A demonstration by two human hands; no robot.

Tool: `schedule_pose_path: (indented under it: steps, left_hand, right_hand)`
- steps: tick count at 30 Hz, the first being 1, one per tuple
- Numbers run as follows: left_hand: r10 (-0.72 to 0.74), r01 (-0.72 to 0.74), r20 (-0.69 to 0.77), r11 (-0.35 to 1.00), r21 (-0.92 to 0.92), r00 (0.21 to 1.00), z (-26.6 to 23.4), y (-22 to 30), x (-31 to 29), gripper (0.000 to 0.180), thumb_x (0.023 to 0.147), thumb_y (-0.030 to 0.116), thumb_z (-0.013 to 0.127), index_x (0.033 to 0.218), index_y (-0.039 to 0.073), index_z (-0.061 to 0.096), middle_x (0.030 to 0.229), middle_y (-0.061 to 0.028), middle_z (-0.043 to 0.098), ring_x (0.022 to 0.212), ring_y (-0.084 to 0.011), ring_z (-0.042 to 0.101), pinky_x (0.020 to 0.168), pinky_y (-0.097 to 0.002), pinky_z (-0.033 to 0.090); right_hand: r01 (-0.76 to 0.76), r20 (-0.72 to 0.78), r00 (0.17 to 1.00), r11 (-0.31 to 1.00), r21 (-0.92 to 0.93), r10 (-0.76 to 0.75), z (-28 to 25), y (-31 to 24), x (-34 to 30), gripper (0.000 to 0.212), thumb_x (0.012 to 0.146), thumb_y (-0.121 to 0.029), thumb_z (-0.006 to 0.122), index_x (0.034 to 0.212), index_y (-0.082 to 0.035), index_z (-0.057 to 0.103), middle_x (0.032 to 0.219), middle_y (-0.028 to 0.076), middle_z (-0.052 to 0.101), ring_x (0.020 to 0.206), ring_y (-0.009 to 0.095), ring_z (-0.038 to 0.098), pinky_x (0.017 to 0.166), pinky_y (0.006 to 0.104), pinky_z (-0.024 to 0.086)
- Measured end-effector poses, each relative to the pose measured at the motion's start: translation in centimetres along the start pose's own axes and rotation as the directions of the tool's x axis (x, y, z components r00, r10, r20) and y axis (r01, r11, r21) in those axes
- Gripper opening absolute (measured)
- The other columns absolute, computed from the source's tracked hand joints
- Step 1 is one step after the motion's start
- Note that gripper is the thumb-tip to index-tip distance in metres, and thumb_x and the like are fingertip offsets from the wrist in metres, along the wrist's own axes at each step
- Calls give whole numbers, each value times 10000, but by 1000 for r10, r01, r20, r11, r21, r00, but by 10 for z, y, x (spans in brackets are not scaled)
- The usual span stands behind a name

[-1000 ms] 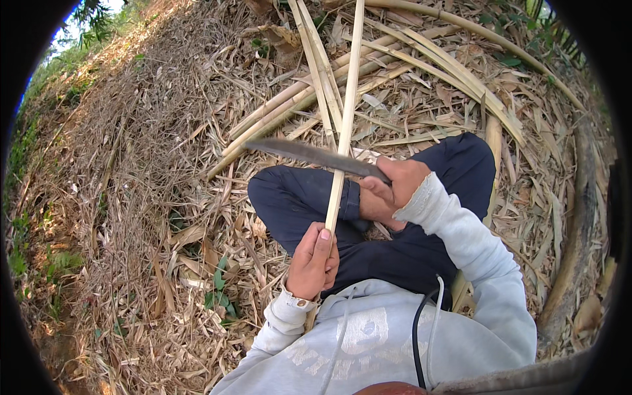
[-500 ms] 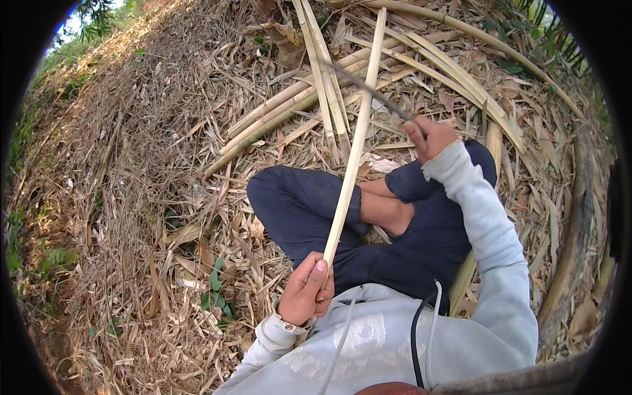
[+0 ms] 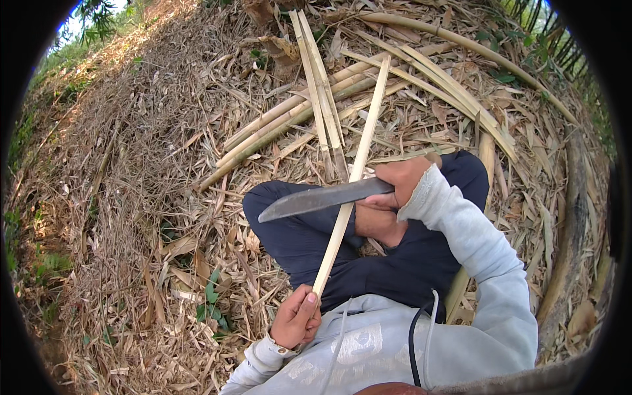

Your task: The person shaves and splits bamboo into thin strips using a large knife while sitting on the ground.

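My left hand (image 3: 295, 318), low in front of my body, is closed round the near end of a long pale bamboo strip (image 3: 334, 238). The strip slants up and away to the right, across my crossed legs. In my right hand (image 3: 403, 181) is a machete (image 3: 309, 200), gripped by its handle, most of which the fingers hide. Its broad dark blade points left and crosses over the middle of the strip. Whether the blade touches the strip I cannot tell.
Beyond my knees lie two upright-pointing split strips (image 3: 317, 85), bamboo poles (image 3: 276, 128) and more split lengths (image 3: 461, 95). A stump (image 3: 280, 51) stands at the back. Dry leaves (image 3: 151, 217) cover the ground. A dark log (image 3: 567, 250) lies at the right.
My right hand has come down and left, and the machete blade has swung from pointing away to lying across the strip. My left hand and the strip have moved slightly nearer.
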State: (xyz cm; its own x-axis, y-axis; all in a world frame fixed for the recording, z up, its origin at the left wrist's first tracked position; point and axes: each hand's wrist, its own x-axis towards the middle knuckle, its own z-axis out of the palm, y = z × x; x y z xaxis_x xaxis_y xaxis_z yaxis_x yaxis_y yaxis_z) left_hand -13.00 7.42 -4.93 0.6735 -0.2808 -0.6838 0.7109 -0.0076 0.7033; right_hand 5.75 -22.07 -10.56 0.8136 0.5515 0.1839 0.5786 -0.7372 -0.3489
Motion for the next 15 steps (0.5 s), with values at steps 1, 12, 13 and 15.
schedule_pose_path:
  steps: [1,12,13,15]
  left_hand:
    - [12,-12,9,1000,21,1000,-3,3,-3,257,1065,296,378,956,70,435,563,5,356,381,-52,270,345,-232,232]
    - [340,-251,-372,930,268,864,-64,23,26,231,1055,290,406,1001,77,476,567,28,403,388,-39,328,354,-199,269]
    - [375,-271,-415,919,287,829,-68,30,37,228,1052,272,414,997,65,490,561,15,430,395,-59,366,371,-218,297]
    - [584,-308,-437,775,552,685,-84,28,62,223,1044,236,431,984,38,514,562,-20,491,427,-105,450,419,-259,357]
  right_hand:
    - [-147,-47,988,988,48,150,-2,21,6,623,888,-674,501,867,-67,642,684,191,628,693,421,629,645,474,508]
    - [-663,-213,675,708,243,706,33,107,56,800,905,-740,375,739,0,630,665,238,591,689,425,603,688,476,480]
    - [-651,-169,698,715,255,696,35,102,60,792,903,-737,386,732,-1,624,661,237,589,680,421,601,678,474,478]
    - [-631,-81,734,720,289,675,50,93,66,778,901,-730,409,717,-2,613,654,233,584,662,411,599,657,470,474]
